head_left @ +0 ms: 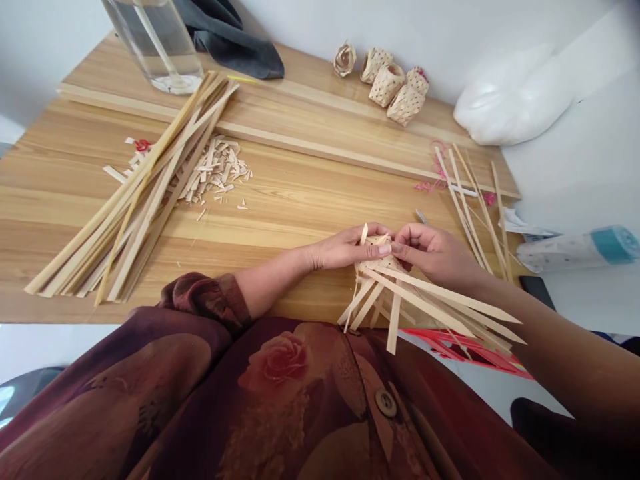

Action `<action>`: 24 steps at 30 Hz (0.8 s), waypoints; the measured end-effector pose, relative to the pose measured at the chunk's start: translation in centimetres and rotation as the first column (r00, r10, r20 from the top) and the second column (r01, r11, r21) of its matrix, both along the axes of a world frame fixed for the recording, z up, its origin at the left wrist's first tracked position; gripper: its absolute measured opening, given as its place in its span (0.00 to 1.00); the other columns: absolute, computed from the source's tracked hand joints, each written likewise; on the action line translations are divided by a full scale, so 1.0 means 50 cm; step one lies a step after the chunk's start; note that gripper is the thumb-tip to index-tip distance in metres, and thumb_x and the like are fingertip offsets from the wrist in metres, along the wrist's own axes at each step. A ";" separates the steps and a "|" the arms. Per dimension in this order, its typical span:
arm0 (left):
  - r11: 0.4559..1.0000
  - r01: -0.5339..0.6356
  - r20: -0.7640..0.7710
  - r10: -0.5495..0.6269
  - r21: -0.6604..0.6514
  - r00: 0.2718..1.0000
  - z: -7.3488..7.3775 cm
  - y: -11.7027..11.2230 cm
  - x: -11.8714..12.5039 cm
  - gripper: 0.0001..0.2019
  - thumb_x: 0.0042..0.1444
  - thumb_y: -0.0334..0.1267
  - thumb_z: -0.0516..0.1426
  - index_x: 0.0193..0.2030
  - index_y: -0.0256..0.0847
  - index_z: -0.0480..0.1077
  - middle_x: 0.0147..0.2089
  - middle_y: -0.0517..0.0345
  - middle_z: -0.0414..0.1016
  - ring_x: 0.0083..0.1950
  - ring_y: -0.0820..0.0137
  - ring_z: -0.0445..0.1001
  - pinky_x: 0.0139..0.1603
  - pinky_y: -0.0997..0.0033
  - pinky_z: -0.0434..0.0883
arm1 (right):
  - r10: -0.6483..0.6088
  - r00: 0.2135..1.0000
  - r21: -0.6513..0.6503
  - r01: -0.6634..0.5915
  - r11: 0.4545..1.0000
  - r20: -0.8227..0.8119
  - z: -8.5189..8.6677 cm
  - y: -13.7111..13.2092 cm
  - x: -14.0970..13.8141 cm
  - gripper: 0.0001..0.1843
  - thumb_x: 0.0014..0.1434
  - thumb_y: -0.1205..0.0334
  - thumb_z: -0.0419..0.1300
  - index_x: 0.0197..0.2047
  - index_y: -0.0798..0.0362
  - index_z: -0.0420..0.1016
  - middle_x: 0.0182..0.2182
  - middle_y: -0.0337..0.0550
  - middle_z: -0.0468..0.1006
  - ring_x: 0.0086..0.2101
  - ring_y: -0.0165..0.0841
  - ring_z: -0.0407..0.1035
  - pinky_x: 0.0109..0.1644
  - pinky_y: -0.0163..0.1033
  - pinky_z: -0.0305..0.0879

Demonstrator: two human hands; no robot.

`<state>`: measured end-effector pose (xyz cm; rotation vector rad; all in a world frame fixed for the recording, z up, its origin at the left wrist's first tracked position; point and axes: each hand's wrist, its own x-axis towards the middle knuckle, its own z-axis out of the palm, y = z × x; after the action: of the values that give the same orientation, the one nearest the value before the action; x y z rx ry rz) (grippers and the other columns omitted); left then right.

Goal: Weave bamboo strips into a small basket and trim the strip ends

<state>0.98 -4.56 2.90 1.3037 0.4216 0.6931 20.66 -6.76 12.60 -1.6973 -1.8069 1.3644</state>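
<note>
Close to the table's front edge, a small woven basket (376, 261) of pale flat strips is held between my two hands. My left hand (350, 248) is wrapped round its left and far side, thumb lying across the weave. At its right side my right hand (425, 250) has thumb and index finger pinched together; whether a strip end sits between them is hidden. Long loose strips (440, 303) fan out from the basket towards me and to the right, passing under my right forearm. One short pointed strip end sticks up beside my left fingers.
A bundle of long strips (150, 193) lies at left beside a heap of offcuts (217, 167). Several small woven baskets (387, 85) stand at the back. More strips (465, 207) and pink string (437, 177) lie at right. A clear container (160, 47) and white bag (510, 100) are behind.
</note>
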 end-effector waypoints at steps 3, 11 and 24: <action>1.000 0.014 -0.035 -0.014 -0.022 0.999 0.002 -0.001 -0.001 0.32 0.57 0.63 0.63 0.54 0.37 0.71 0.48 0.50 0.77 0.48 0.66 0.76 0.54 0.63 0.72 | 0.012 1.000 0.001 -0.012 1.000 0.004 -0.001 0.001 0.000 0.28 0.50 0.37 0.74 0.28 0.50 0.69 0.21 0.35 0.73 0.24 0.28 0.65 0.29 0.34 0.62; 0.994 -0.063 -0.011 0.062 -0.088 0.998 0.006 -0.012 0.011 0.29 0.54 0.60 0.66 0.51 0.38 0.67 0.42 0.56 0.75 0.40 0.72 0.73 0.45 0.67 0.71 | 0.119 0.993 -0.030 -0.118 0.993 0.028 -0.001 0.001 0.000 0.26 0.55 0.38 0.70 0.26 0.50 0.67 0.20 0.35 0.68 0.23 0.28 0.61 0.28 0.36 0.56; 0.995 -0.083 -0.010 0.084 0.061 0.996 0.011 -0.010 0.007 0.26 0.55 0.58 0.66 0.44 0.40 0.63 0.34 0.63 0.65 0.34 0.73 0.65 0.37 0.70 0.63 | 0.088 0.967 0.397 -0.179 0.900 0.238 -0.007 -0.015 -0.022 0.17 0.64 0.52 0.63 0.26 0.48 0.70 0.22 0.37 0.68 0.25 0.32 0.60 0.30 0.40 0.53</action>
<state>1.33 -5.04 3.44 1.3537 0.4702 0.7731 19.57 -7.53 12.27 -1.5542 -2.1807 0.7769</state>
